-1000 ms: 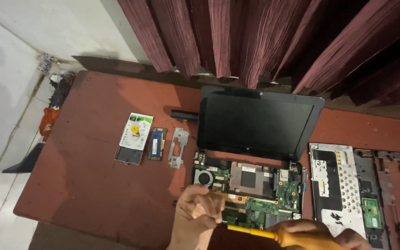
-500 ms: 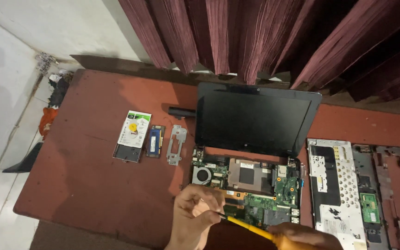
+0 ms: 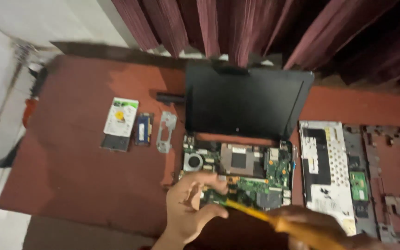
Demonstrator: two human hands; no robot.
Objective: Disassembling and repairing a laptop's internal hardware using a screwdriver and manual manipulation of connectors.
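Note:
An opened laptop with a dark screen [image 3: 248,99] stands on a reddish-brown table [image 3: 75,171], its green motherboard [image 3: 244,173] and round fan bared. My left hand [image 3: 190,210] rests at the board's front left corner, thumb and fingers pinched near the tip of a yellow-handled screwdriver [image 3: 274,222]. My right hand [image 3: 315,229] grips that screwdriver's handle at the bottom edge, shaft slanting up-left toward the board. The picture is blurred, so the tip's contact point is unclear.
Left of the laptop lie a hard drive [image 3: 120,122], a memory stick [image 3: 143,128] and a metal bracket [image 3: 165,131]. A small black part [image 3: 170,97] sits behind them. A removed keyboard panel [image 3: 327,173] and dark frame [image 3: 390,180] lie at right. Maroon curtains [image 3: 265,28] hang behind.
The view has shifted slightly, with motion blur. My left hand moved a little down-left along the board's front edge, and the screwdriver's shaft now reaches up to its fingers.

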